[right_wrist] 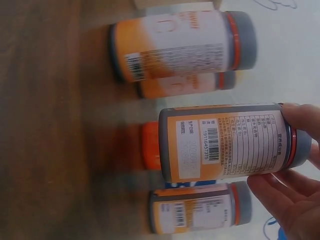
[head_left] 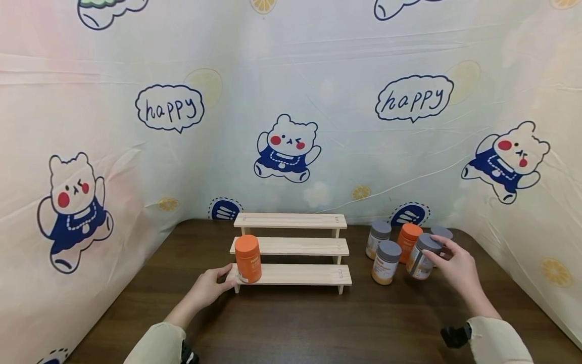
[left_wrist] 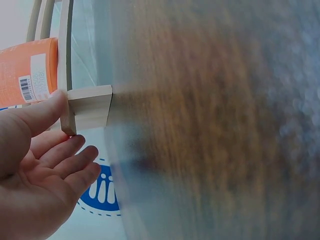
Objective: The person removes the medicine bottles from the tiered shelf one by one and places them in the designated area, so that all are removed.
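My left hand (head_left: 210, 287) is at the left end of a three-tier wooden shelf (head_left: 300, 274). Its thumb and forefinger pinch the end of the lowest board, the other fingers loosely bent below. Beside the thumb, an orange bottle (head_left: 248, 260) with an orange cap stands upright on that board. At the right, my right hand (head_left: 459, 265) grips a grey-capped supplement bottle (right_wrist: 225, 142) near its cap, thumb on one side and fingers on the other. The bottle tilts slightly, its base raised off the table in the right wrist view.
Around the held bottle stand more grey-capped bottles (head_left: 385, 263) and an orange bottle (head_left: 407, 241), close together on the dark wooden table (head_left: 291, 323). A printed cloth (head_left: 336, 141) hangs behind the table and along both sides.
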Action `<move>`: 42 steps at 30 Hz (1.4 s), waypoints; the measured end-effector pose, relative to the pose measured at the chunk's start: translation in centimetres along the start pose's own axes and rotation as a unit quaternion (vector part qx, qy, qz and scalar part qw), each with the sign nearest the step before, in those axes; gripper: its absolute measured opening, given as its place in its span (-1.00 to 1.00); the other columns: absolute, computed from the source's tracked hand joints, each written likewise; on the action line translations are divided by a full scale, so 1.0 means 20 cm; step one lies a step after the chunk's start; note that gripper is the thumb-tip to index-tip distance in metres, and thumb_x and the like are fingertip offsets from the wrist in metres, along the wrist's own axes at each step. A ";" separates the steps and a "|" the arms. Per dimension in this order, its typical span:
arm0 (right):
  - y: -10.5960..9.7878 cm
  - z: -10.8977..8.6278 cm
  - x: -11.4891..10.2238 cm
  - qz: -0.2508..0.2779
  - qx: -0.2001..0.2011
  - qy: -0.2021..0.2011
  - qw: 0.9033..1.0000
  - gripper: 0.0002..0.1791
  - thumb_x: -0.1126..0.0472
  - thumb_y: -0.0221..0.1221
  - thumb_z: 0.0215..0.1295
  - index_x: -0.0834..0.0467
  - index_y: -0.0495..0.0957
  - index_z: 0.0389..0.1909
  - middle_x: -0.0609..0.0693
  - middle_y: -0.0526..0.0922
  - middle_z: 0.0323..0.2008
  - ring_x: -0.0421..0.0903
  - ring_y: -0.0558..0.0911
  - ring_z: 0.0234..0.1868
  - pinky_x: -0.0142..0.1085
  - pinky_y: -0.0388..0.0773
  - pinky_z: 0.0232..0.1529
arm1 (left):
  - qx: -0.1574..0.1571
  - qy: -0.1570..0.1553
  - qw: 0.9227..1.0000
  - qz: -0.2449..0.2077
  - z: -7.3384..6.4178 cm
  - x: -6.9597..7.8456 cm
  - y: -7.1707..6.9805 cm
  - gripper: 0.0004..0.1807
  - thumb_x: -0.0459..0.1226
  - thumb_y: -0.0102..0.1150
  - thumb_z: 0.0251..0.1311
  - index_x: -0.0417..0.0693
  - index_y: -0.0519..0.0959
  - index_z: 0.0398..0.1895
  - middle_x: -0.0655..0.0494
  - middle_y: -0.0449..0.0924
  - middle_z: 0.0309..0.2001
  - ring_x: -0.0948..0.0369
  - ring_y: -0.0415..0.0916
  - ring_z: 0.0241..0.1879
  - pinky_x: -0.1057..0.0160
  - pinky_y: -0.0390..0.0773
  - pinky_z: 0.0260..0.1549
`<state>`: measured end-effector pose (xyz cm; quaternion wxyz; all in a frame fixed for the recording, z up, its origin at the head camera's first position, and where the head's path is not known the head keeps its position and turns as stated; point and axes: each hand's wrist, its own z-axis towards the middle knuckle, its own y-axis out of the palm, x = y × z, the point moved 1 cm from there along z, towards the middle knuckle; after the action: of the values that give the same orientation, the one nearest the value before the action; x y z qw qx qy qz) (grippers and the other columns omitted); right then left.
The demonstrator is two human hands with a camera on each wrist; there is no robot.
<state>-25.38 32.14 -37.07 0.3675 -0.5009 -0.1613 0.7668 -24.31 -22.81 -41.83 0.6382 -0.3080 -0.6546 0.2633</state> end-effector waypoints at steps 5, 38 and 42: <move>0.05 -0.01 0.04 -0.007 -0.007 -0.006 1.000 -0.42 0.06 0.24 0.18 0.32 0.41 0.13 0.44 0.47 -0.05 0.29 0.53 -0.14 0.04 0.55 -0.30 | -0.001 -0.005 1.000 -0.001 0.00 0.00 0.00 -0.31 -0.13 0.17 0.18 -0.29 0.24 0.29 -0.33 0.27 0.21 -0.22 0.19 0.19 -0.23 0.24 0.04; 0.10 -0.05 0.11 -0.009 -0.026 -0.026 0.999 -0.45 0.18 0.28 0.15 0.32 0.40 0.12 0.43 0.45 -0.04 0.25 0.55 -0.21 -0.01 0.57 -0.34 | -0.003 -0.002 1.000 -0.007 0.00 0.00 0.00 -0.31 -0.12 0.18 0.17 -0.29 0.25 0.29 -0.32 0.26 0.21 -0.21 0.20 0.19 -0.21 0.25 0.05; 0.09 -0.05 0.09 -0.014 -0.028 -0.014 0.999 -0.43 0.10 0.26 0.17 0.30 0.40 0.14 0.41 0.46 -0.05 0.20 0.54 -0.24 -0.09 0.58 -0.41 | -0.004 -0.006 1.000 -0.010 0.00 0.00 0.00 -0.31 -0.13 0.18 0.17 -0.29 0.24 0.29 -0.32 0.26 0.22 -0.21 0.20 0.19 -0.21 0.24 0.05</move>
<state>-25.56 32.12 -39.70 0.3619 -0.4982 -0.1946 0.7635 -24.26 -22.89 -41.82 0.6355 -0.3023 -0.6627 0.2558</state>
